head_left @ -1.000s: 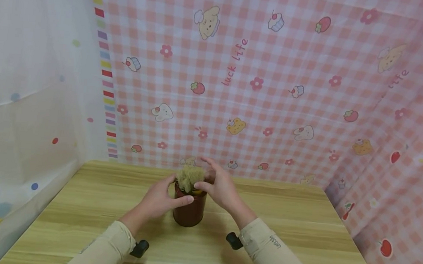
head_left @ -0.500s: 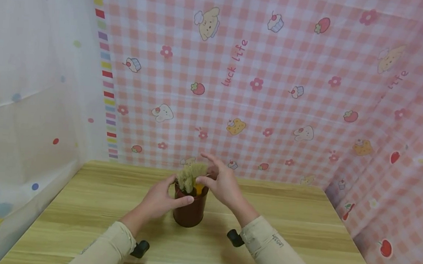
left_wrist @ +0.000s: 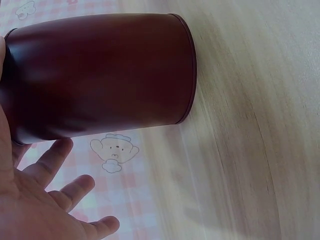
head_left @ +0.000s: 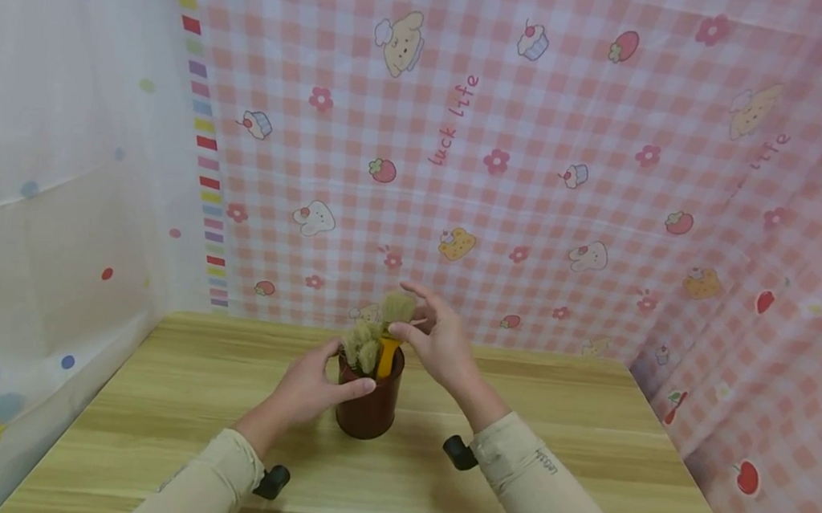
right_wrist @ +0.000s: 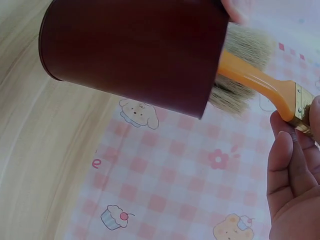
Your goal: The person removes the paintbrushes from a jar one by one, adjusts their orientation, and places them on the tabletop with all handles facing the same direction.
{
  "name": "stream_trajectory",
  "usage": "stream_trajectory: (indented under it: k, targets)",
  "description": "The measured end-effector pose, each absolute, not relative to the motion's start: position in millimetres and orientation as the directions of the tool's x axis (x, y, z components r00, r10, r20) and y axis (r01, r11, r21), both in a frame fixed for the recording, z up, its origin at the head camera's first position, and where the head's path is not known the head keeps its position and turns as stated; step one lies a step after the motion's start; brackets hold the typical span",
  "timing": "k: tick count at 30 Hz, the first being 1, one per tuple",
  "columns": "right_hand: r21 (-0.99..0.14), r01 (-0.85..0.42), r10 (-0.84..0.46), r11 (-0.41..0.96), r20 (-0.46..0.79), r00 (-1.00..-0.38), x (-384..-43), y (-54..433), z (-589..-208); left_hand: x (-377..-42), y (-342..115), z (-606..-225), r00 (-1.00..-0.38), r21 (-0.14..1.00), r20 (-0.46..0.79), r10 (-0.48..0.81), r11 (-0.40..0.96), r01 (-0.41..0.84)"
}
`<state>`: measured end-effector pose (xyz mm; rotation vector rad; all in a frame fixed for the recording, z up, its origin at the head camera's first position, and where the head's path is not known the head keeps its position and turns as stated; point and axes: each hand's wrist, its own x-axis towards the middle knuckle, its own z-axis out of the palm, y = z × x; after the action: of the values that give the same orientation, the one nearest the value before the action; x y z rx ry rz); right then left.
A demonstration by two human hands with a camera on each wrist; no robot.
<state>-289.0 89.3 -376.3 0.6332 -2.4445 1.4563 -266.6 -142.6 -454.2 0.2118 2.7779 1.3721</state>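
A dark red cylindrical pot (head_left: 367, 414) stands upright on the wooden table. My left hand (head_left: 314, 383) holds it near the rim, thumb across the near side; in the left wrist view, several of that hand's fingers (left_wrist: 75, 192) spread below the pot (left_wrist: 105, 75). Above the rim, my right hand (head_left: 443, 352) pinches a paintbrush (right_wrist: 260, 82) at its metal band, bristles up. Its orange handle slants down into the pot, the lower end hidden inside. More pale bristle heads (head_left: 360, 347) stick out of the pot beside it.
The wood-grain table (head_left: 540, 452) meets a pink checked cloth (head_left: 530, 217) behind the pot. A white dotted cloth (head_left: 65, 141) hangs at the left. Black wrist mounts (head_left: 272, 482) sit at both sleeve cuffs.
My right hand has risen with the paintbrush, drawing it up out of the other bristles so its orange handle shows. The left hand and the pot have stayed in place.
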Motion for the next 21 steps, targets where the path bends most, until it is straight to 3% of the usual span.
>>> stream_trajectory:
  k: [10,21]
  targets:
    - [-0.834,-0.459,-0.192,0.307,0.418,-0.888,-290,99,-366,-264,-142,-453,-0.990,0.798,0.006,0.140,0.595,0.089]
    - [-0.977,-0.196,0.031,0.087,0.199,-0.979,-305,116,-368,-265,-143,-451,-0.991,0.777,-0.018,0.133,0.626,0.070]
